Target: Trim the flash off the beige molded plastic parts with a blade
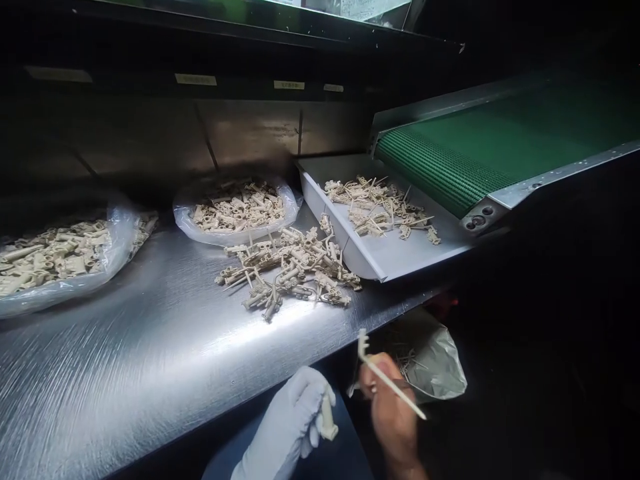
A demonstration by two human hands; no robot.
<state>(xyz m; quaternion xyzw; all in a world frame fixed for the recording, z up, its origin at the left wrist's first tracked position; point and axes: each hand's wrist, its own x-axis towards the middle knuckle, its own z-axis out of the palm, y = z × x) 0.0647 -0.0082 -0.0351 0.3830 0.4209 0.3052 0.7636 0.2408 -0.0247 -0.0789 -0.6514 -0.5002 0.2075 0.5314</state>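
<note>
One pale, tube-like part (328,421) is gripped by the gloved left hand (295,407), one thin, toothed stick (393,387) by the right hand (393,419), near the front edge of the tabletop (150,360) in the head view; beyond, a tangled pile (295,267) is bordered by a smooth tray (400,257); room is offered by shiny brushed metal before the pile.

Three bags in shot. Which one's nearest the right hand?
The shiny bag just behind the right hand, below the worktop edge. The left bag and middle bag sit up on the worktop, heaped with cream parts.
</note>
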